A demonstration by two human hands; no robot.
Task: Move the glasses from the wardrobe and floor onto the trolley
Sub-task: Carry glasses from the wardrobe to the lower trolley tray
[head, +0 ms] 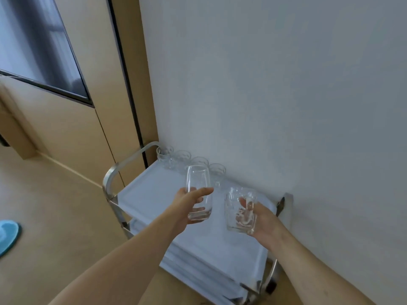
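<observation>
My left hand (187, 205) grips a tall smooth clear glass (198, 192) upright above the trolley's top shelf (149, 194). My right hand (262, 219) holds a patterned clear tumbler (239, 211), also above the shelf, to the right of the tall one. Several patterned glasses (182, 160) stand in a row along the shelf's far edge, against the wall. The steel trolley has white shelves and a curved handle (123, 164) at its left end.
A white wall (286, 95) rises right behind the trolley. Tan wooden panels (72, 133) with a dark-framed pane stand to the left. A blue slipper (6, 234) lies on the beige floor at the left edge.
</observation>
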